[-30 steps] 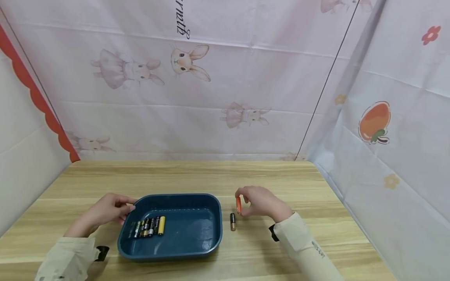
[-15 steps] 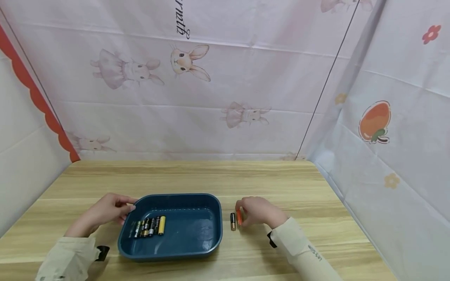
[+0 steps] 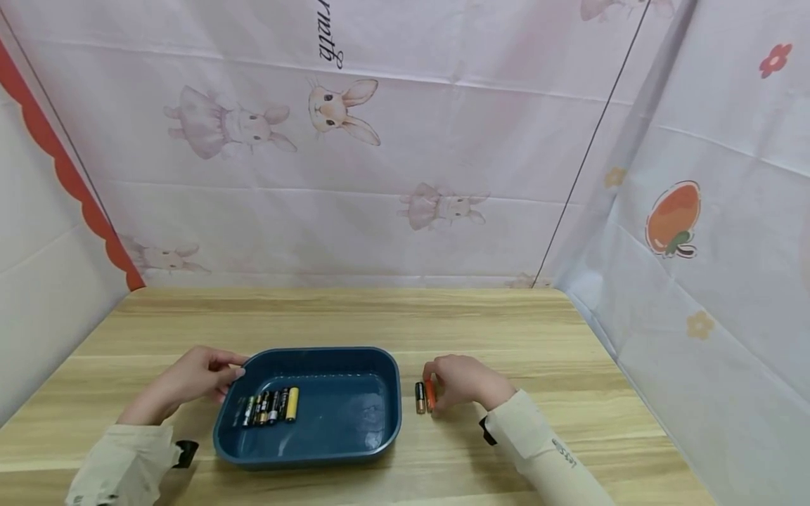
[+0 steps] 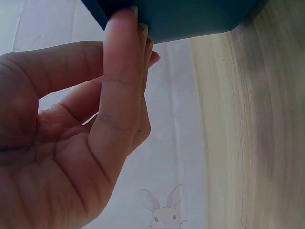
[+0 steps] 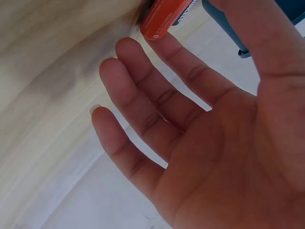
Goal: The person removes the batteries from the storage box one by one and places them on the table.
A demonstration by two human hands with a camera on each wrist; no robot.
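In the head view my left hand (image 3: 199, 376) holds the left rim of a dark blue rectangular tray (image 3: 338, 411), thumb at the edge and fingers outside. The left wrist view shows those fingertips against the tray wall (image 4: 190, 19). To the tray's right, my right hand (image 3: 465, 381) pinches an orange battery (image 3: 430, 395) between thumb and index finger, at the table surface. Right beside it lies a black and copper battery (image 3: 420, 398); whether the two touch I cannot tell. The right wrist view shows the orange battery's end (image 5: 164, 19), the other fingers spread loosely.
Inside the tray, on the left, several dark batteries (image 3: 264, 409) lie in a row, with a yellow battery (image 3: 292, 405) at its right end. A wooden table (image 3: 354, 316) lies beneath everything. Printed cloth (image 3: 392, 161) hangs behind and at both sides.
My right hand has lowered the orange battery toward me, to a place beside the black and copper one. The left hand and the tray have stayed put.
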